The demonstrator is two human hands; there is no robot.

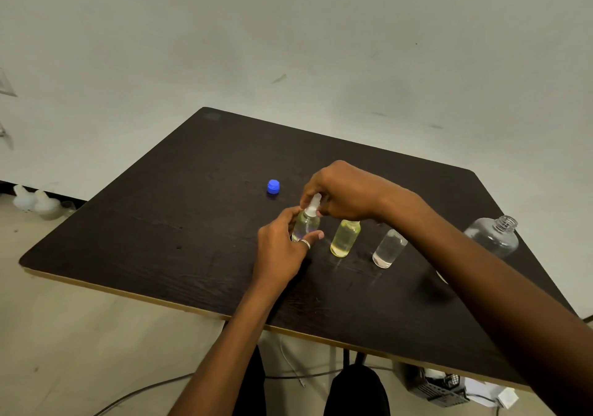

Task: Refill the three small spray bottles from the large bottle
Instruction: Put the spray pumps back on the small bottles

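L hand (282, 248) grips yellowish spray bottle (306, 223) body, R hand (343, 191) pinches sprayer top (313, 205).

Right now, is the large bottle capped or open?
Open. The large bottle shows a bare threaded neck, and a blue cap sits apart on the table.

We see a dark table (160, 239) with three small bottles in a row. Our left hand (282, 252) wraps the leftmost spray bottle (306, 224) while our right hand (346, 191) pinches its white spray top (313, 205). Just right of it stands a yellow-filled bottle (345, 238), then a clear small bottle (389, 248). The large bottle (492, 237), uncapped, stands farther right. A blue cap (273, 186) lies behind and left.
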